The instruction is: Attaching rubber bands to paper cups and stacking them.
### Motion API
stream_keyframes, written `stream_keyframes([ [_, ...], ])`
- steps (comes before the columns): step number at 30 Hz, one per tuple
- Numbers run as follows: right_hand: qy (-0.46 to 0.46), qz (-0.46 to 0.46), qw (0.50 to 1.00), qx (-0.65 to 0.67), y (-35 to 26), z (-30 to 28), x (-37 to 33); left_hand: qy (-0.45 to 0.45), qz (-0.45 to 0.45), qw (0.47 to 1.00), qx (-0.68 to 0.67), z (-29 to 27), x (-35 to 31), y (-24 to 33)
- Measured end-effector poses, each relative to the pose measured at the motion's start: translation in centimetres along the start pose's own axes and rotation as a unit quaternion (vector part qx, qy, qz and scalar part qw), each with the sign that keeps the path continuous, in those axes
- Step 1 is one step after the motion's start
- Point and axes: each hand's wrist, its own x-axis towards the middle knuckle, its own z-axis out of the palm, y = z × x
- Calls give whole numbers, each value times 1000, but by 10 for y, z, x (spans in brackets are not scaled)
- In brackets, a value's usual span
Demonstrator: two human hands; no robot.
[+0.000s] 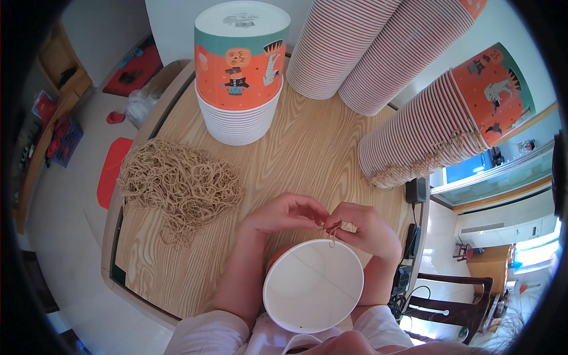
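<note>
My left hand point(285, 214) and my right hand point(362, 227) meet just beyond the rim of a paper bucket point(313, 290). Both have their fingertips pinched on a thin tan string point(332, 235), which hangs in a small loop over the far rim. The bucket leans between my forearms with its white inside facing up toward me. A faint line crosses its inside; I cannot tell whether it is string or a seam. Left of my hands lies a loose tangled pile of tan string point(177, 183) on the wooden table point(296, 157).
An upside-down stack of orange and green printed buckets point(239, 77) stands at the back. Tall nested stacks point(337, 47) rise beside it. On the right, a leaning stack point(426, 118) has strings hanging along its side. Black power adapters point(415, 190) and a dark wooden chair point(455, 305) are at the right.
</note>
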Motion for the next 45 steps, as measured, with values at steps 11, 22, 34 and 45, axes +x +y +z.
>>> stream_keyframes([
  [11, 2, 12, 999, -34, -1, 3, -1, 53, -90, 989, 100, -1, 7, -12],
  [22, 42, -19, 995, -94, 4, 2, 6, 48, -70, 996, 17, -3, 10, -19],
  [34, -32, 3, 997, -71, 4, 2, 3, 177, -114, 973, 94, 0, 12, -22],
  [45, -79, -52, 996, 0, 1, -6, -1, 157, -74, 973, 149, -1, 11, -22],
])
